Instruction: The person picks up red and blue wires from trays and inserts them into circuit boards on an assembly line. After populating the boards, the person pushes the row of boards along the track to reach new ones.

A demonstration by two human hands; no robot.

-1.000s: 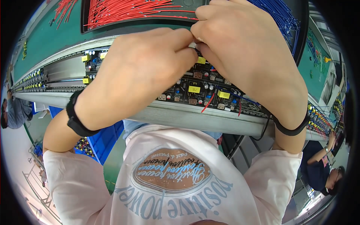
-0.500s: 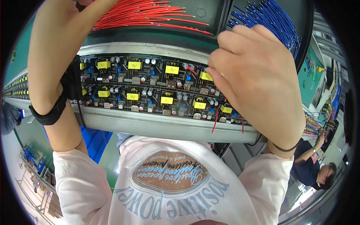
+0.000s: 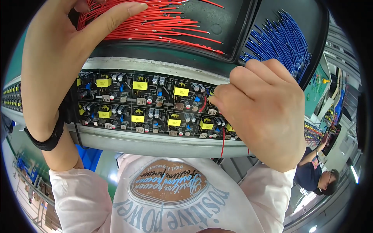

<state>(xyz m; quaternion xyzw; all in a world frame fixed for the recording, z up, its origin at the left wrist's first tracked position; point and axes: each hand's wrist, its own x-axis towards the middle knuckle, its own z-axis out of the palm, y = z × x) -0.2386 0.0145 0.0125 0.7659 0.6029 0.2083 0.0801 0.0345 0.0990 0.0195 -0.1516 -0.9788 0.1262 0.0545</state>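
In the head view, we are holding our left hand (image 3: pixel 64 42) at ten o'clock, over the left end of a heap of red wires (image 3: pixel 167 31). Its thumb is standing well away from the fingers, so the hand is spreading; the top edge is cutting off part of the fingers, and we cannot tell whether they are touching any wire. The heap is lying in a black tray (image 3: pixel 221 15) between eleven and twelve o'clock, most wire ends pointing toward three.

Our right hand (image 3: pixel 268 110) is curling at three o'clock, above the circuit boards (image 3: pixel 149 101), its thumb coming close to a yellow component. Its fingertips are hiding, so we cannot tell whether it is pinching anything. A short red wire (image 3: pixel 203 104) is sticking up from a board just at nine o'clock of that thumb, and another red lead (image 3: pixel 222 143) is hanging over the metal rail (image 3: pixel 167 147) toward four o'clock.

The boards are running in two rows from nine o'clock to three. At two o'clock, blue wires (image 3: pixel 281 46) are lying beyond a raised black edge. A black wristband (image 3: pixel 50 141) is circling our left wrist, and a co-worker (image 3: pixel 305 176) is sitting or standing at four o'clock.
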